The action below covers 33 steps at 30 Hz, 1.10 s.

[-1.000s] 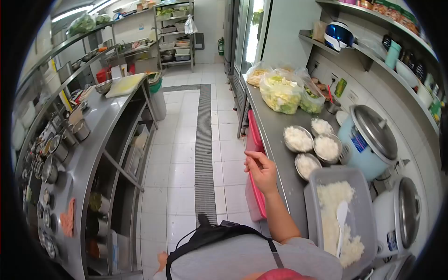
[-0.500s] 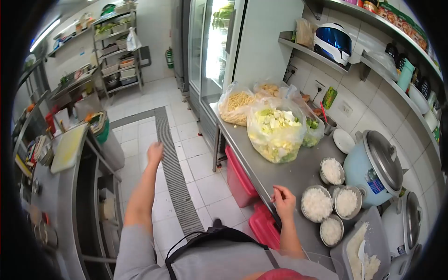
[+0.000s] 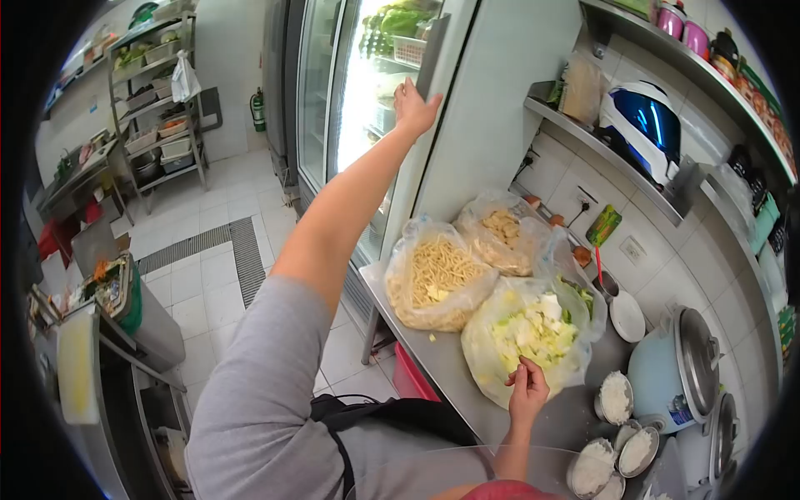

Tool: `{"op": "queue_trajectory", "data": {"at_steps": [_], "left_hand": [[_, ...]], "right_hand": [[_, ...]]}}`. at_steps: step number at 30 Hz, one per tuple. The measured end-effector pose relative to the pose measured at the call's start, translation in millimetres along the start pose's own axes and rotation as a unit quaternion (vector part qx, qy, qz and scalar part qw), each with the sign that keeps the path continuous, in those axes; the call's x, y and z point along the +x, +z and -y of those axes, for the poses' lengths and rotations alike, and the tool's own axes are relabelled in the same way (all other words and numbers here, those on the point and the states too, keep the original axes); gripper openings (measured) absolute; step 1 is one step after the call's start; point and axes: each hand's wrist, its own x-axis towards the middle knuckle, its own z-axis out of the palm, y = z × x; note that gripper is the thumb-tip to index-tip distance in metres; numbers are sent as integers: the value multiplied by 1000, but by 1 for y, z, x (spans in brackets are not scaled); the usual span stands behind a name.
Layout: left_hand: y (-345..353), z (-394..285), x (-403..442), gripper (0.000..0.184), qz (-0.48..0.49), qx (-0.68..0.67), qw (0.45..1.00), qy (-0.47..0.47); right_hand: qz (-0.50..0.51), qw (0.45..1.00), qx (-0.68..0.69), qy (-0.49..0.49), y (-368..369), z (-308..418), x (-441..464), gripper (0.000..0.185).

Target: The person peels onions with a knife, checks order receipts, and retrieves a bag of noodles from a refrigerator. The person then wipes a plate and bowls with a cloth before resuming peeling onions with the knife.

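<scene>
While the left hand (image 3: pixel 415 108), thumb spread and unclosed, lies beside the door handle (image 3: pixel 434 58) at upper centre (contact unclear), the right hand (image 3: pixel 527 390) curls over the bag of chopped leaves (image 3: pixel 533 329) at lower centre, its grip indeterminable. Snagged plastic could tip this bag and spill it; the bag of pale strips (image 3: pixel 442 271) and counter (image 3: pixel 446 358) crowd the fridge door (image 3: pixel 406 183).

Grey fridge handle (image 3: pixel 432 57), pale-green vegetables (image 3: pixel 537 331)
</scene>
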Motion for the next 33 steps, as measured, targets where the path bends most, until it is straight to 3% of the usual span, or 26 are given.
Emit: {"op": "queue_trajectory", "data": {"at_steps": [2, 5, 7, 9, 13, 15, 17, 20, 21, 23, 24, 26, 27, 28, 29, 33], "left_hand": [[18, 31, 30, 58, 4, -44, 999, 7], [13, 50, 48, 47, 98, -94, 990, 35], [19, 68, 53, 48, 92, -63, 985, 134], [18, 74, 59, 50, 129, -88, 974, 163], [-4, 72, 56, 48, 185, -149, 963, 131], [-28, 80, 55, 47, 172, -195, 956, 133], [-61, 99, 53, 46, 167, -230, 950, 131], [-146, 123, 56, 38, 172, -274, 941, 99], [-168, 137, 59, 33, 104, -285, 933, 195], [-216, 170, 67, 27, 38, -288, 950, 113], [-240, 189, 74, 27, 19, -301, 951, 70], [-286, 226, 94, 32, -8, -306, 952, -22], [-310, 238, 104, 36, -18, -287, 955, -71], [-327, 249, 116, 38, -31, -343, 936, -72], [-341, 261, 130, 45, -45, -396, 914, -71], [-390, 342, 179, 44, -94, -410, 903, -91]], "right_hand": [[-12, 1000, -15, 2, 30, -3, 5, 16], [-52, 998, -26, -11, 80, -5, 7, 17], [-76, 997, -33, -1, 117, -5, 10, 16], [-94, 995, -37, -14, 159, 1, 21, 16], [-81, 992, -42, -87, 240, 37, 63, 17], [-112, 982, -42, -144, 269, 47, 95, 17], [-146, 980, 34, -130, 298, 58, 131, 16], [-63, 984, 94, -136, 356, 72, 185, 18], [-24, 986, 99, -129, 379, 78, 203, 18], [-25, 964, -77, -253, 424, 86, 250, 19], [14, 976, -81, -203, 443, 89, 274, 20], [46, 966, -124, -222, 482, 78, 334, 22], [57, 968, -162, -185, 499, 73, 364, 26], [69, 966, -200, -147, 515, 68, 387, 29], [78, 950, -277, -122, 528, 65, 407, 32], [128, 838, -527, -63, 558, 51, 461, 53]]}}
